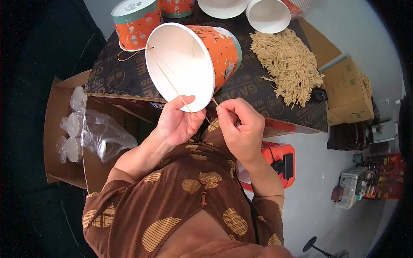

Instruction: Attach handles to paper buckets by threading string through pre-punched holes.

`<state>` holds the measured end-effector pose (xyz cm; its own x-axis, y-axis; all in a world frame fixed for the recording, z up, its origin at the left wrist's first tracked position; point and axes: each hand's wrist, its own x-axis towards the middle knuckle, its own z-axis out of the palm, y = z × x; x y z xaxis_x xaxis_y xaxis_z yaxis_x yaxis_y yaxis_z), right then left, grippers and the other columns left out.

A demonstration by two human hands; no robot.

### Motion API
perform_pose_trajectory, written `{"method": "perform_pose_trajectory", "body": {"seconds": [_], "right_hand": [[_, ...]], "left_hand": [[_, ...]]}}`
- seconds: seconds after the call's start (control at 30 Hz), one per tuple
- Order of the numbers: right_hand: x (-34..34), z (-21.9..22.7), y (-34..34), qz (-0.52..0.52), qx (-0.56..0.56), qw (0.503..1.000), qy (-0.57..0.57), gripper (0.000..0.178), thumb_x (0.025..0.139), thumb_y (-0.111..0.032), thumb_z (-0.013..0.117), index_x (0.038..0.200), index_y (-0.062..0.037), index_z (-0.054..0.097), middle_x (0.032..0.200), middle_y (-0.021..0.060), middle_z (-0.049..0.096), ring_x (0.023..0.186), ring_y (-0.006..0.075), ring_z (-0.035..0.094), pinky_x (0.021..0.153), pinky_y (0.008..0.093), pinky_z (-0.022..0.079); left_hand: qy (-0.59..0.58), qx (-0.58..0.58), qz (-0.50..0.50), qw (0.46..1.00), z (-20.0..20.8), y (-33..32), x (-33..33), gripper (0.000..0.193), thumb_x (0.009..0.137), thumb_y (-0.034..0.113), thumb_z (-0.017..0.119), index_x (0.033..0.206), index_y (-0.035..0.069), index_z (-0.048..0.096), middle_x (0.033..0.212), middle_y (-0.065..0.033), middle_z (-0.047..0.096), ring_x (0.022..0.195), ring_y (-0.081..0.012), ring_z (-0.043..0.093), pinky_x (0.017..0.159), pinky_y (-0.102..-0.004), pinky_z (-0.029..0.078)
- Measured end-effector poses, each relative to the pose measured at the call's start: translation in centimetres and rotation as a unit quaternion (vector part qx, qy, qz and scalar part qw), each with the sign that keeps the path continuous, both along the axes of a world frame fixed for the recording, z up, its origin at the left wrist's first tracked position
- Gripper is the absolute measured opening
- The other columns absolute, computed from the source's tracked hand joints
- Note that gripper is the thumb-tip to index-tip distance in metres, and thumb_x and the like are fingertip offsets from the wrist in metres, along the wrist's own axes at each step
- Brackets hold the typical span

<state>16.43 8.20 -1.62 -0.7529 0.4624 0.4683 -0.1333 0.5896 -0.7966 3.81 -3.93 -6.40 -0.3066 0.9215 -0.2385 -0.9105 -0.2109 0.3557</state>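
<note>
An orange paper bucket (226, 56) with a white inside lies tilted on the table, its mouth facing me. My left hand (178, 122) grips the near rim, thumb inside and fingers curled beneath. A thin beige string (168, 78) passes through a hole at the far left of the rim and crosses the mouth to my left thumb. Just outside the near rim, thumb and forefinger of my right hand (243, 127) pinch a string end (215, 102) that comes out beside the bucket wall. Whether it passes through a second hole is hidden.
More orange buckets (137, 28) and white-mouthed ones (269, 16) stand along the far side of the dark printed table (124, 79). A heap of beige strings (286, 64) lies at right. Left below, an open carton (64, 129) holds plastic-wrapped white stacks (105, 133). A red-orange stool (279, 165) stands right.
</note>
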Motion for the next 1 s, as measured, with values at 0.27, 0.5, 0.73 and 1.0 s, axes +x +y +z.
{"method": "perform_pose_trajectory", "body": {"seconds": [0.27,0.5,0.73,1.0], "right_hand": [[0.1,0.1,-0.1,0.006,-0.003,1.000,-0.001,0.006,0.082,0.002,0.065,0.084,0.0022,0.059,0.074,0.0114,0.059,0.058,0.0172,0.058,0.054,0.0282,0.045],[-0.1,0.1,0.0,0.008,0.007,1.000,-0.004,0.006,0.082,0.002,0.065,0.084,0.0021,0.059,0.074,0.0116,0.059,0.059,0.0185,0.058,0.054,0.0292,0.045],[-0.4,-0.5,0.1,0.000,-0.003,1.000,0.014,0.005,0.082,0.003,0.064,0.085,0.0020,0.060,0.075,0.0121,0.059,0.059,0.0195,0.058,0.054,0.0301,0.045],[-0.7,-2.9,1.1,0.023,-0.267,0.963,-0.008,0.015,0.090,-0.007,0.062,0.082,0.0044,0.059,0.067,-0.0020,0.054,0.061,0.0036,0.047,0.051,0.0232,0.037]], "left_hand": [[0.011,-0.038,0.001,0.999,-0.1,0.0,0.0,0.032,0.093,0.028,0.046,0.090,-0.001,0.060,0.067,-0.0103,0.064,0.045,-0.0164,0.055,0.038,-0.0246,0.041],[0.012,-0.027,0.000,1.000,-0.4,-0.1,0.0,0.032,0.092,0.028,0.047,0.089,-0.001,0.061,0.067,-0.0104,0.065,0.047,-0.0167,0.057,0.038,-0.0247,0.042],[0.041,-0.034,0.010,0.999,-0.4,0.0,0.3,0.036,0.093,0.027,0.042,0.093,-0.005,0.060,0.069,-0.0136,0.065,0.049,-0.0193,0.060,0.041,-0.0286,0.047],[0.209,-0.070,0.127,0.967,0.2,1.0,0.7,0.037,0.096,0.020,0.036,0.106,-0.012,0.052,0.073,-0.0206,0.064,0.053,-0.0251,0.062,0.043,-0.0328,0.052]]}}
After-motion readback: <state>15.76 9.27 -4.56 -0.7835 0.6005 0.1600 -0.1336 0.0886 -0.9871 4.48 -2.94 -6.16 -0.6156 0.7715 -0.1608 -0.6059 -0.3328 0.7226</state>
